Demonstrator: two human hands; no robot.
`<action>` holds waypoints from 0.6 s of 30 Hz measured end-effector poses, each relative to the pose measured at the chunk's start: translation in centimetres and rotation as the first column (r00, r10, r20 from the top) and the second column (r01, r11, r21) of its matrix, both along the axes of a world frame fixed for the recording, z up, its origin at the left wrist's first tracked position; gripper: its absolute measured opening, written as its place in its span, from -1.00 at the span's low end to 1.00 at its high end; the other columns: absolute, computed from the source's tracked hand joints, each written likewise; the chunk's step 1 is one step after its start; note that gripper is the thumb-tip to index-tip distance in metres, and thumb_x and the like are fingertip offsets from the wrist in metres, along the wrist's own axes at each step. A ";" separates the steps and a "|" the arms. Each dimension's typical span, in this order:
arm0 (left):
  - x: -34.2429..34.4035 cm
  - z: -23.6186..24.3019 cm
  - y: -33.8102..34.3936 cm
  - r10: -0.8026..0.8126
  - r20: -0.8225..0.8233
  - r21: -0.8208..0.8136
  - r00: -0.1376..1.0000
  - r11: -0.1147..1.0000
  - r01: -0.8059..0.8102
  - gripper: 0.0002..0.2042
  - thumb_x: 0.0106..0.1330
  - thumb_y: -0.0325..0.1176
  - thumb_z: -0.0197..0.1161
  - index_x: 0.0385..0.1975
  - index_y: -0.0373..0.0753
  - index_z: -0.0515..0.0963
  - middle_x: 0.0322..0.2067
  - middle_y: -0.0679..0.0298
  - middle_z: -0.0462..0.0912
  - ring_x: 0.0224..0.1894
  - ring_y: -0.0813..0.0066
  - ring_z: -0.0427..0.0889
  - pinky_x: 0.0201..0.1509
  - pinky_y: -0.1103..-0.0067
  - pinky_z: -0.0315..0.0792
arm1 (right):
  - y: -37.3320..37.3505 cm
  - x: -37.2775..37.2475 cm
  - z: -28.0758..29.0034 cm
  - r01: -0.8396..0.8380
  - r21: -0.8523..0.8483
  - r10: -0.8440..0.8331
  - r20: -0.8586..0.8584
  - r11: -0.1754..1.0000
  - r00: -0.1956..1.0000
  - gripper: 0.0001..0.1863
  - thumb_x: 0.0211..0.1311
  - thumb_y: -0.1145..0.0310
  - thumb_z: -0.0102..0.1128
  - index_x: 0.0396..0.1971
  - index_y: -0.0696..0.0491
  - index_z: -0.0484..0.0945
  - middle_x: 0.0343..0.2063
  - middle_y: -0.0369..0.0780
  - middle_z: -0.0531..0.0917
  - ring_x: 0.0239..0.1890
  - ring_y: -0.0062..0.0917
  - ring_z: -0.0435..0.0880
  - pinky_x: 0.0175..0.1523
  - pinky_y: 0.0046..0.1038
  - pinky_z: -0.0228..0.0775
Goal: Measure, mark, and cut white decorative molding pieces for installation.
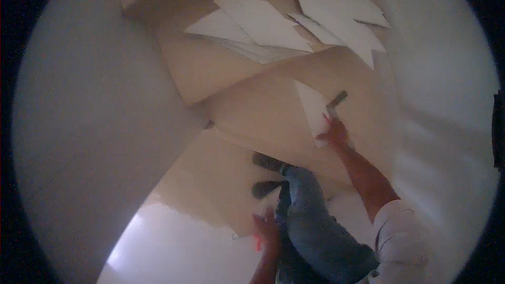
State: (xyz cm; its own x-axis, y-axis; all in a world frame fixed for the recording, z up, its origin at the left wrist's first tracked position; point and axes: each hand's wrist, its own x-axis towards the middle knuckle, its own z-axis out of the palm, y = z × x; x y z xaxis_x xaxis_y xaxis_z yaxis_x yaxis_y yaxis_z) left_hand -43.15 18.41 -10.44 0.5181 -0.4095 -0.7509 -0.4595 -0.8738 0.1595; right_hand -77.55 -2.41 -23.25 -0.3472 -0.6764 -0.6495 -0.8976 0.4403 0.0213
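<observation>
My right hand (335, 132) rests on a white flat piece (311, 106) with a slanted end, on a brown surface. Its thumb and a finger are spread apart over the piece. Just beyond these fingers lies a small tool with a dark handle (339, 98); its other end is partly hidden, so its kind is unclear. My left hand (267, 226) is low beside my legs, next to the edge of the brown surface. Blur smears its fingers, with a red patch at them, and I cannot make out whether it holds anything.
White angular pieces (268, 21) lie overlapping on the raised brown level (210, 73), with more pointed pieces (336, 16) to their right. Pale walls stand left (94, 100) and right (442, 84). My jeans (315, 215) and dark shoes (268, 161) are below; a white floor (184, 242) shows lower left.
</observation>
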 end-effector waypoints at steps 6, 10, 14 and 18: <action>2.8 -7.3 -18.5 -0.180 -0.557 -0.408 0.811 0.909 -0.079 -0.47 0.33 -0.15 0.19 0.18 -0.40 0.36 0.03 -0.13 0.54 0.08 -0.09 0.52 0.17 0.24 0.36 | -0.1 -0.2 0.7 -0.085 -0.078 0.094 0.127 0.993 0.987 0.27 -0.50 -0.13 0.58 0.40 -0.15 0.17 0.13 0.02 0.43 0.19 -0.14 0.41 0.24 -0.09 0.26; 4.8 -12.8 -24.7 -0.470 -0.316 -0.572 0.824 0.788 0.229 -0.48 0.29 -0.17 0.23 0.15 -0.40 0.38 0.02 -0.16 0.55 0.07 -0.07 0.54 0.14 0.23 0.38 | 0.7 -2.9 -1.2 -0.278 -0.195 0.296 0.071 0.941 0.952 0.28 -0.45 -0.17 0.56 0.40 0.00 0.16 0.11 0.05 0.44 0.15 -0.13 0.44 0.25 -0.11 0.25; 5.9 -15.0 -28.0 -0.577 -0.358 -0.573 0.734 0.756 0.316 -0.44 0.23 -0.17 0.27 0.13 -0.43 0.39 0.02 -0.17 0.54 0.07 -0.10 0.53 0.14 0.22 0.39 | -0.2 -2.7 -0.6 -0.220 -0.031 0.222 0.116 0.975 0.968 0.28 -0.43 -0.19 0.55 0.39 0.03 0.15 0.14 0.06 0.40 0.17 -0.15 0.42 0.26 -0.10 0.24; 7.6 -16.4 -27.9 -0.662 -0.244 -0.658 0.709 0.650 0.380 -0.39 0.18 -0.13 0.30 0.11 -0.49 0.39 -0.05 -0.18 0.58 0.04 -0.13 0.54 0.14 0.21 0.40 | 1.6 -0.3 1.3 -0.248 -0.129 0.261 0.091 0.960 0.961 0.23 -0.35 -0.17 0.54 0.39 0.02 0.15 0.13 0.03 0.41 0.12 -0.11 0.46 0.23 -0.16 0.28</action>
